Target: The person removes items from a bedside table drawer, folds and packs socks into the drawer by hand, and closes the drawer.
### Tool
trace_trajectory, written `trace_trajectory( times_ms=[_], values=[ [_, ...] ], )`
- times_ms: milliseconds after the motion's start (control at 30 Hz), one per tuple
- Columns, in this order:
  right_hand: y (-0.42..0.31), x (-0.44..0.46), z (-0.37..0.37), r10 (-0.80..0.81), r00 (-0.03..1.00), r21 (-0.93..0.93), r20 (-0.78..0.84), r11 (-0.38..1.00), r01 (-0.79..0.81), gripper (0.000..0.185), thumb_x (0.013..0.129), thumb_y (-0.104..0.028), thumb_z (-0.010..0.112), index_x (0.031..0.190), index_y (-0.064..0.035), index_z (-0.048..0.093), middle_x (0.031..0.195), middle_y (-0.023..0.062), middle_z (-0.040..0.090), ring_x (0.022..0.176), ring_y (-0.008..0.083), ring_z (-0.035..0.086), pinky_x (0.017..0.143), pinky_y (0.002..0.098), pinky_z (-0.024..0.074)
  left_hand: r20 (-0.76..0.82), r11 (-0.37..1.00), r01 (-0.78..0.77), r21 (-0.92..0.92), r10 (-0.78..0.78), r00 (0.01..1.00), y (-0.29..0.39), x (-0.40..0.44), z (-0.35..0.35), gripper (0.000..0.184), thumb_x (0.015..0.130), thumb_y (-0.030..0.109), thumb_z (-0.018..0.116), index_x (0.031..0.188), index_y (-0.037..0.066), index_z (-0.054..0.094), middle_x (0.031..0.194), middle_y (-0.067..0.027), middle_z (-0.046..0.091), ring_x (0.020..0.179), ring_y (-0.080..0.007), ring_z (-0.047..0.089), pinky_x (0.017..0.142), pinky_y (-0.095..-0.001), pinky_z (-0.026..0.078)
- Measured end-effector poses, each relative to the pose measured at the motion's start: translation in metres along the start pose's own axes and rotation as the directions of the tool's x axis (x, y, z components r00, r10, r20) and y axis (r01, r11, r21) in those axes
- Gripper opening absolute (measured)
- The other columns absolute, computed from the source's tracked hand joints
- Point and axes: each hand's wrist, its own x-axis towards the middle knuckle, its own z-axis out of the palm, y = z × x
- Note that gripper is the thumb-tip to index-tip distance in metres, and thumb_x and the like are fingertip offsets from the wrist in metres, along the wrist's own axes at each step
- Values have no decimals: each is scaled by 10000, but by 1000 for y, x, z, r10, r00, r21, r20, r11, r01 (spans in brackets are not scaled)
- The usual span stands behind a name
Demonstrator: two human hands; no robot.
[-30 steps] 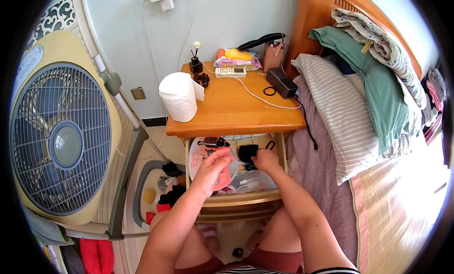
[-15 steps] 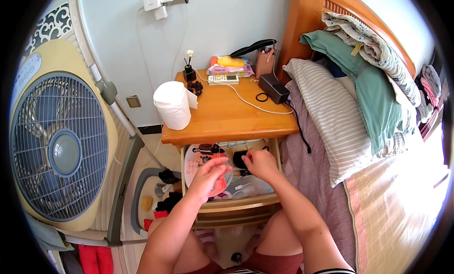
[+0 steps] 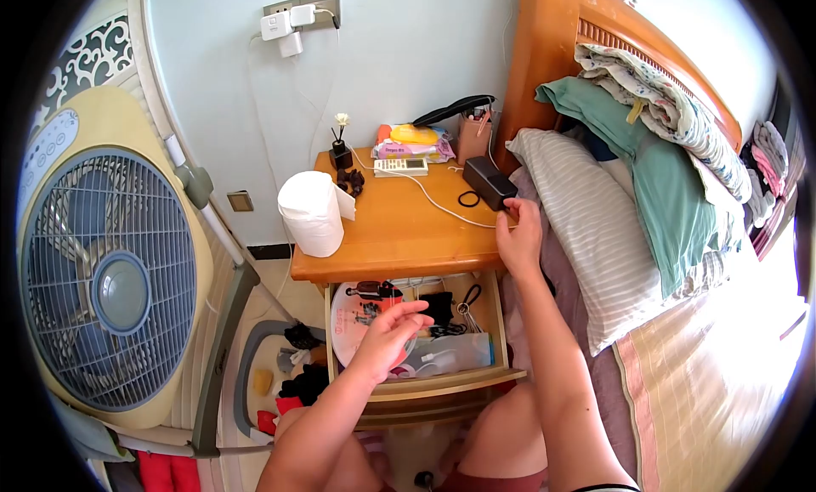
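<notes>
My left hand [image 3: 389, 339] hovers over the left part of the pulled-out drawer [image 3: 501, 356], its fingers loosely stretched and no object visible in them. Beneath it lies a round pink-and-white fan-like disc [image 3: 347, 318]. At the nightstand's right edge, my right hand [image 3: 522, 241] is raised with thumb and fingertips apart, close to the black box-shaped device [image 3: 489, 184] and the white cable [image 3: 442, 205]. Whether it touches the cable is unclear. Inside the drawer also lie a black pouch-like item [image 3: 437, 308], small scissors-like metal item [image 3: 467, 303] and a translucent bag [image 3: 459, 353].
On the nightstand [image 3: 399, 237] stand a white paper roll [image 3: 311, 216], a remote control [image 3: 401, 167], wipes packs [image 3: 415, 144] and a pen holder [image 3: 474, 139]. A large fan [image 3: 115, 279] is at left. The bed with a striped pillow [image 3: 586, 229] borders the right.
My right hand has moved up and right, out of the drawer to the nightstand's right edge. My left hand has shifted slightly right, still over the drawer. The view has tilted slightly.
</notes>
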Motion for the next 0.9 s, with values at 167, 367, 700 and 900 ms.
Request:
trace_trajectory(
  times_ms=[167, 367, 700, 900],
  values=[
    [12, 30, 29, -65, 948, -120, 311, 987, 107, 146, 786, -32, 581, 924, -15, 625, 934, 145, 610, 873, 334, 584, 776, 407, 468, 51, 1000, -18, 16, 17, 999, 6, 5, 3, 301, 925, 151, 514, 1194, 16, 522, 1035, -82, 622, 990, -135, 562, 881, -258, 414],
    [12, 45, 62, 18, 845, -265, 534, 953, 148, 165, 811, -75, 532, 907, -56, 665, 926, 145, 641, 883, 321, 611, 765, 405, 487, 23, 998, -49, -38, 50, 998, 11, 18, -5, 296, 923, 139, 513, 1185, 0, 526, 1023, -79, 624, 986, -133, 560, 894, -267, 412],
    [10, 41, 62, -39, 874, -249, 485, 952, 180, 110, 746, -68, 561, 841, -27, 599, 822, 161, 614, 817, 320, 607, 714, 417, 481, -106, 993, -89, -72, 82, 991, 19, 19, -18, 253, 908, 132, 513, 1124, 16, 576, 948, -56, 640, 889, -104, 573, 777, -233, 420],
    [-34, 11, 14, 107, 830, 232, 548, 933, -274, 202, 731, -23, 545, 929, 5, 578, 711, 37, 551, 639, 120, 529, 602, 256, 441, -146, 991, -94, -98, 79, 986, 17, 18, -21, 260, 901, 100, 523, 1144, 17, 565, 974, -57, 629, 885, -114, 571, 781, -243, 434]
  ],
)
